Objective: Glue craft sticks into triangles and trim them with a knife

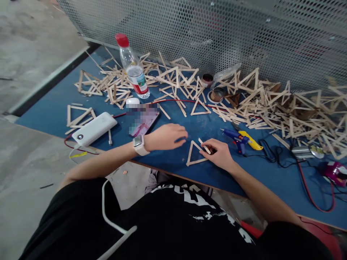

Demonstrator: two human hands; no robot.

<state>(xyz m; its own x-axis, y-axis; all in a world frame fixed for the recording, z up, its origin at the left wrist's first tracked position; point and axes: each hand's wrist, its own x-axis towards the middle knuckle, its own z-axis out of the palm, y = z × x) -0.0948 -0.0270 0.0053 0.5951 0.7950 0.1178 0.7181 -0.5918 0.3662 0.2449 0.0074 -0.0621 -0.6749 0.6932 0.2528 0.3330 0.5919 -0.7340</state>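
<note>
In my right hand [220,153] I pinch a short wooden craft stick [204,145] between thumb and fingers. The stick is over the right side of a triangle of craft sticks [190,153] lying near the table's front edge; whether the two touch I cannot tell. To the left of the triangle is my left hand [166,137], wearing a watch with a white band. Its thumb and fingers are apart, with nothing visible between them. A blue glue gun [237,139] lies to the right of my right hand, against a yellow utility knife [252,141].
Piled craft sticks and stick triangles [271,104] run along the back by a perforated metal panel [189,29]. A red-capped water bottle [137,77] stands at left. Nearer are a phone [145,122] and a white power bank [94,129]. Black cord [267,153] lies at right.
</note>
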